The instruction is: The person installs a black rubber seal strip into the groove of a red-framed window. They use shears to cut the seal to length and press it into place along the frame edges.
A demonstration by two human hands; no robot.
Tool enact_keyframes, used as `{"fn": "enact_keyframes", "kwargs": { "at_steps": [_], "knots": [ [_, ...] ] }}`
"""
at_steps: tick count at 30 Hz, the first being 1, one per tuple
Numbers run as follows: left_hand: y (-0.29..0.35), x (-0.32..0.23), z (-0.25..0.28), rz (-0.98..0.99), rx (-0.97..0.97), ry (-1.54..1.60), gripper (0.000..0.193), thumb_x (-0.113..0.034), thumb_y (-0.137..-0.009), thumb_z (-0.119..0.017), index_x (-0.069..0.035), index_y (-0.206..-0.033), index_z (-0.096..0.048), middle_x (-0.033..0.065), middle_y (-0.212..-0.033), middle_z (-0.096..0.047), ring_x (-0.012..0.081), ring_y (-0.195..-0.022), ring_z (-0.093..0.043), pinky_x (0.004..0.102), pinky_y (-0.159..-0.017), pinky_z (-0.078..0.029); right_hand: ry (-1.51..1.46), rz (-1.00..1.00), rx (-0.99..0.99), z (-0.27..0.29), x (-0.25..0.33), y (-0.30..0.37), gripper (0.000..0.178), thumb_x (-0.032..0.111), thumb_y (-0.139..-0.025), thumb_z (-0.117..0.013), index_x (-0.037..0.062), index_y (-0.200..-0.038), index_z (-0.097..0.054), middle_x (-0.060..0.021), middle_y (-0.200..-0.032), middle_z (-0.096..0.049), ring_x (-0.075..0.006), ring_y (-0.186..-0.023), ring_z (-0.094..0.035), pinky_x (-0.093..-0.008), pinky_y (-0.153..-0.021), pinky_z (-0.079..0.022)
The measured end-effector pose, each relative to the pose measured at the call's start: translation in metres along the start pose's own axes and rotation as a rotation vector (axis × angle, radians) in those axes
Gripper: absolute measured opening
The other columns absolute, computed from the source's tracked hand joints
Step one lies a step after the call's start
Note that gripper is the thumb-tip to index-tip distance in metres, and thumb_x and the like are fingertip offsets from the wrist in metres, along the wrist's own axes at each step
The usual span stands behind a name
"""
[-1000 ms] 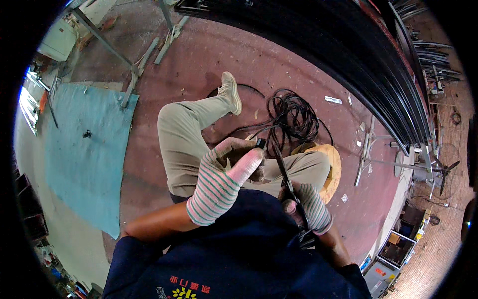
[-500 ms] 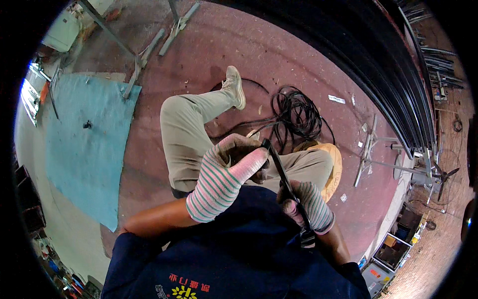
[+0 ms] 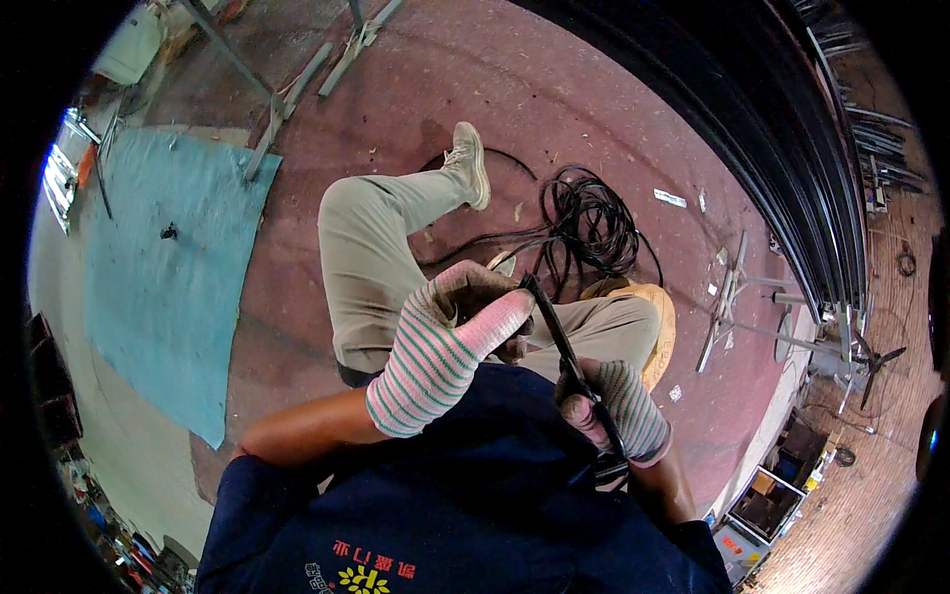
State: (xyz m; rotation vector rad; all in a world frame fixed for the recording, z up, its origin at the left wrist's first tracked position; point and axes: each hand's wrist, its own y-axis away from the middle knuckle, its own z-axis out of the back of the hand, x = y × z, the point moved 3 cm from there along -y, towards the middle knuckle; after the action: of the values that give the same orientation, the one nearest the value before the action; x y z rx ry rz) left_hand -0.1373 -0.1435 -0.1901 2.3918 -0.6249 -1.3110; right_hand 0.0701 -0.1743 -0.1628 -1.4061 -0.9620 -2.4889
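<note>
Both my hands wear striped knitted work gloves with dirty fingers. Between them runs a narrow black strip (image 3: 554,332), slanting from upper left to lower right in front of my chest. My left hand (image 3: 445,322) pinches its upper end between thumb and fingers. Lower down, my right hand (image 3: 612,401) is closed around the strip, and the dark lower end reaches past the wrist. What the strip is made of I cannot tell. Beyond my knees lies a loose coil of black cable or hose (image 3: 594,223) on the floor.
A teal sheet (image 3: 163,297) covers the floor at left, with a small black object (image 3: 168,232) on it. Metal stand legs (image 3: 297,84) rise at the far left. Long black profiles (image 3: 792,148) rest on a stand (image 3: 727,302) at right. A round yellowish seat (image 3: 658,337) shows beside my leg.
My view has shifted slightly. Both hands keep their hold on the black strip, with almost no movement.
</note>
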Motion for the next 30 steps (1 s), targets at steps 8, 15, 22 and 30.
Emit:
{"fn": "enact_keyframes", "kwargs": {
  "at_steps": [8,15,22,30],
  "knots": [
    [0.001,0.002,0.002,-0.031,-0.006,-0.002,0.011,-0.015,-0.093,-0.068,-0.005,-0.095,-0.064,0.0024,-0.082,-0.068,0.008,-0.07,-0.064,0.0226,-0.063,-0.051,-0.023,-0.029,0.029,0.0,-0.01,0.001,0.052,0.053,-0.091,-0.063,0.0015,-0.085,-0.061,-0.0024,-0.069,-0.055,-0.0123,-0.068,-0.05,-0.0308,-0.063,-0.043],
    [0.001,0.003,0.002,-0.025,0.0,0.002,0.011,-0.015,-0.093,-0.068,-0.005,-0.095,-0.064,0.0023,-0.081,-0.068,0.0079,-0.071,-0.065,0.0228,-0.063,-0.051,-0.033,-0.136,0.086,0.002,-0.006,0.002,0.051,0.052,-0.092,-0.062,0.0011,-0.087,-0.062,-0.0049,-0.071,-0.058,-0.0141,-0.068,-0.053,-0.0323,-0.066,-0.045],
    [0.002,0.002,0.0,-0.084,-0.015,-0.031,0.011,-0.015,-0.093,-0.068,-0.005,-0.094,-0.064,0.0024,-0.081,-0.069,0.0075,-0.071,-0.064,0.0226,-0.064,-0.051,-0.034,-0.04,0.069,0.001,-0.017,0.003,0.05,0.051,-0.093,-0.061,0.0014,-0.089,-0.063,-0.0064,-0.073,-0.06,-0.0166,-0.069,-0.057,-0.0322,-0.067,-0.046],
    [0.004,0.002,-0.003,-0.05,-0.007,-0.014,0.009,-0.013,-0.093,-0.068,-0.005,-0.094,-0.064,0.0023,-0.081,-0.069,0.0071,-0.07,-0.064,0.022,-0.065,-0.051,-0.004,-0.07,0.079,0.002,-0.004,0.004,0.055,0.057,-0.09,-0.062,0.0014,-0.089,-0.063,-0.0076,-0.072,-0.06,-0.017,-0.068,-0.057,-0.0329,-0.065,-0.046]
  ]
}}
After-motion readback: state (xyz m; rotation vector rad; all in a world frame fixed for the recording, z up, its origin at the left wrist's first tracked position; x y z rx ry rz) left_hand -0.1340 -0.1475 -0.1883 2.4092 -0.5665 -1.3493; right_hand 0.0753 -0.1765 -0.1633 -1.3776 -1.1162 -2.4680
